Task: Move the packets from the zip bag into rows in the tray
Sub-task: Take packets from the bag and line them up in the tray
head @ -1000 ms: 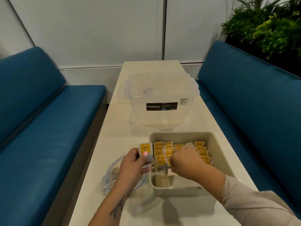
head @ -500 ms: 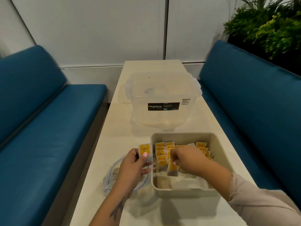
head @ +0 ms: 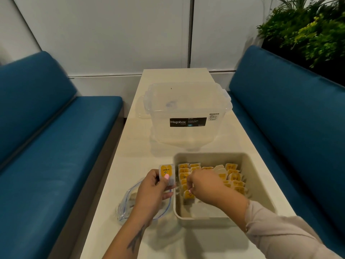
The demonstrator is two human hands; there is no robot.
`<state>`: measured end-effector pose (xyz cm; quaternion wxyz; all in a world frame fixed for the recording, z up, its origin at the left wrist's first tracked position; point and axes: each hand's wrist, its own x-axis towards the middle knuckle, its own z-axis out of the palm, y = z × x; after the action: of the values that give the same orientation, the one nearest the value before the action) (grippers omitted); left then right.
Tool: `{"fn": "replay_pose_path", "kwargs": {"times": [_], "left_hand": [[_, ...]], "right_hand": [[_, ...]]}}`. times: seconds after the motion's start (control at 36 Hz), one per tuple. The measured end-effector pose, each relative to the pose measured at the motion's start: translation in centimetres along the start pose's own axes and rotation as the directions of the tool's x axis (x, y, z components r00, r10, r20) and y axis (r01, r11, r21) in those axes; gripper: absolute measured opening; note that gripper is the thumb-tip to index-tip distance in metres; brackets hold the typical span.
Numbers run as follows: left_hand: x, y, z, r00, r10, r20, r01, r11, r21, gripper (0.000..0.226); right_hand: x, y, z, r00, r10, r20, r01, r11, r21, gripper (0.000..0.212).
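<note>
The clear storage box (head: 186, 113) at the far part of the table carries a black label (head: 188, 122) with "Megabox" in white letters; the smaller white lines beside that word are too fine to read. On the same label a small blue patch holds a figure that looks like "12L". Above the label's right end sits a small white price sticker (head: 214, 116) whose print cannot be made out. The held packets (head: 166, 173) in the left hand (head: 152, 191) show a yellow face with a dark word that seems to read "HONEY". The yellow packets in the tray (head: 207, 177) bear dark print too small to read
</note>
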<state>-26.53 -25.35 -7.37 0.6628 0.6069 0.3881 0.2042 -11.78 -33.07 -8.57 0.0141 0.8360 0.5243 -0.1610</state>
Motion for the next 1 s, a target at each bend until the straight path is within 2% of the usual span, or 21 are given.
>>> {"fn": "replay_pose_path", "kwargs": {"times": [0.28, 0.53, 1.0], "left_hand": [[0.3, -0.2, -0.3, 1.0, -0.001, -0.004, 0.001, 1.0, 0.005, 0.014], [0.6, -0.2, -0.2, 1.0, -0.014, 0.0, 0.014, 1.0, 0.004, 0.013], [1.0, 0.1, 0.3, 1.0, -0.008, 0.023, 0.008, 1.0, -0.006, 0.012]], "right_hand": [[0.9, -0.4, 1.3, 0.996, 0.001, -0.09, -0.008, 0.997, -0.082, 0.021], [0.7, -0.3, 1.0, 0.997, 0.025, -0.068, -0.027, 0.999, -0.028, 0.012], [0.4, 0.5, 0.7, 0.998, 0.029, -0.048, -0.028, 0.999, 0.026, 0.02]]}}
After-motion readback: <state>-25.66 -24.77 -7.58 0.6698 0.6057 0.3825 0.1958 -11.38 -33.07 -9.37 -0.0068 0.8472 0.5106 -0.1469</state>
